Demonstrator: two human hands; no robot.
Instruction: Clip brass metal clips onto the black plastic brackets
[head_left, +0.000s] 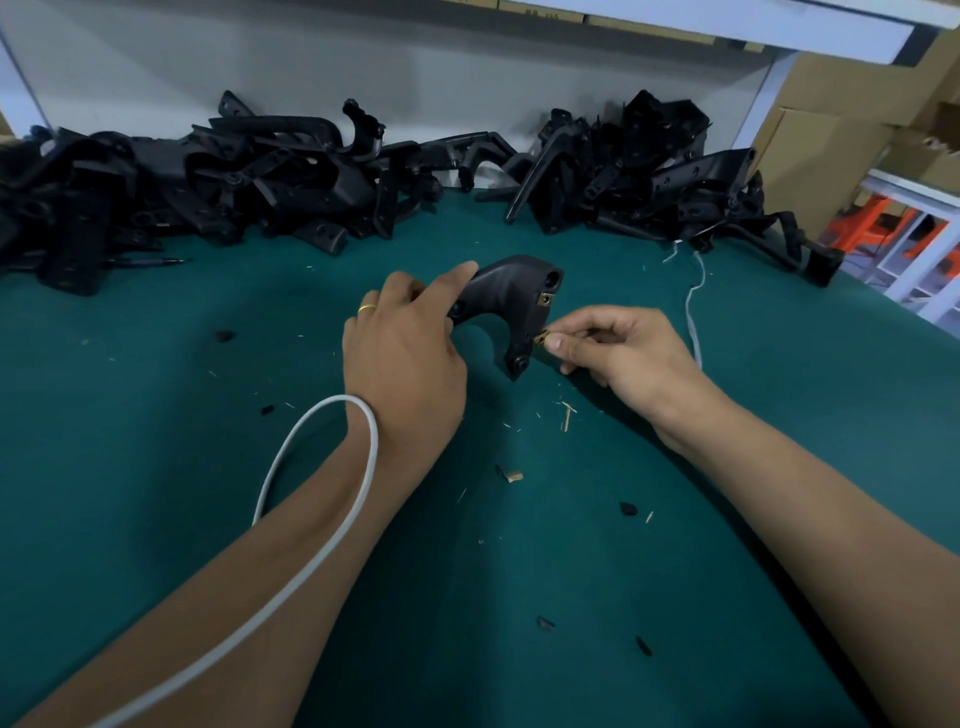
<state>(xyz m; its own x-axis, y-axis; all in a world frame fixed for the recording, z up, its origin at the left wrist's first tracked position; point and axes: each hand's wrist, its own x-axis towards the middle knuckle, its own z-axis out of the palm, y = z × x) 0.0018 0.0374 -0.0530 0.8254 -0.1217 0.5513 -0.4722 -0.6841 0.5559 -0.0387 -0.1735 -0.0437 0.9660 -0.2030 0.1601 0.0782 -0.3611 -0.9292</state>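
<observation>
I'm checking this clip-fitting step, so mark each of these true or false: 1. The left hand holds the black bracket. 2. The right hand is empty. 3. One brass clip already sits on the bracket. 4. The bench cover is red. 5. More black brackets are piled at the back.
1. True: the left hand grips the black bracket.
2. False: the right hand pinches a brass clip against the bracket's lower end.
3. True: a fitted clip shows near its upper end.
4. False: the bench cover is dark green.
5. True: a pile of brackets lies along the back.
</observation>
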